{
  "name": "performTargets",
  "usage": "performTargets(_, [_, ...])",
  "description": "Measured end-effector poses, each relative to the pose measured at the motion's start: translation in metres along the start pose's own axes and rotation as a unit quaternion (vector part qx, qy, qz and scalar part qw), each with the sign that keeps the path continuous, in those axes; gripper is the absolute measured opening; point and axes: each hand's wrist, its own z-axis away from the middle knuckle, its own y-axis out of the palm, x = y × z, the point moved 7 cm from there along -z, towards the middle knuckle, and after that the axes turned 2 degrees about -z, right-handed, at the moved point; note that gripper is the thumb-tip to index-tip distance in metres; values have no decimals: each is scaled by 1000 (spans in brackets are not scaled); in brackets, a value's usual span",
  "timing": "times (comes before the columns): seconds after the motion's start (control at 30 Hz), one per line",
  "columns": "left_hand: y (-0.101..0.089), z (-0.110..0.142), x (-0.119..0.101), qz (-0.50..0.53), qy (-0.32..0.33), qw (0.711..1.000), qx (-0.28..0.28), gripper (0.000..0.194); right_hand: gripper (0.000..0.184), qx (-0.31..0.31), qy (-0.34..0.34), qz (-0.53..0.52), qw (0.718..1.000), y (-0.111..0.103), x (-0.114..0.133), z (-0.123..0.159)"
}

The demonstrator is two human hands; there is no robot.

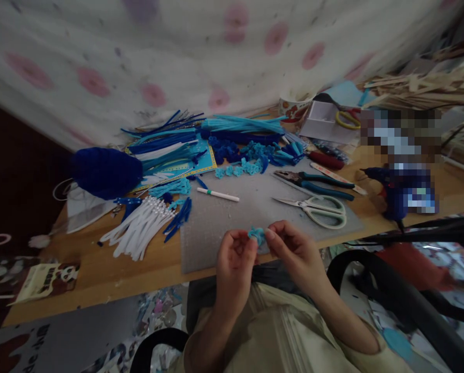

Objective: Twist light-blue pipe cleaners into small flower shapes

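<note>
Between my two hands, above the front edge of the grey cutting mat (212,243), is a small light-blue pipe-cleaner flower (256,235). The fingertips of my left hand (236,259) pinch its left side. On its right side, my right hand (292,248) grips a petal between thumb and forefinger. Further back on the mat lies a row of similar light-blue flowers (240,168), beside dark-blue curled pieces (224,149). A white pen with a green band (218,195) rests on the mat. To the right are scissors with pale handles (317,210) and blue-handled pliers (317,184).
White pipe-cleaner stems with beads (139,228) lie left of the mat. Behind them are a fluffy dark-blue bundle (105,172) and long blue pipe cleaners (243,124). A blue glue gun (395,191) stands at the right. A chair armrest (391,295) is beside my right arm.
</note>
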Motion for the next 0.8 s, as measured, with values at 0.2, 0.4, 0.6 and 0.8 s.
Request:
performTargets(0.2, [1,4,4,48,-17,998,-38,29,31,-47,-18,-25,998,6,4,6])
performTargets(0.4, [2,3,1,38,11,999,-36,24,35,-56,9,-79,995,10,5,6])
performTargets(0.6, [-2,5,-6,-4,59,994,-96,20,38,-40,95,-170,980,18,-10,9])
performTargets(0.8, [-5,1,5,47,12,996,-69,20,36,-3,160,-266,951,24,-17,9])
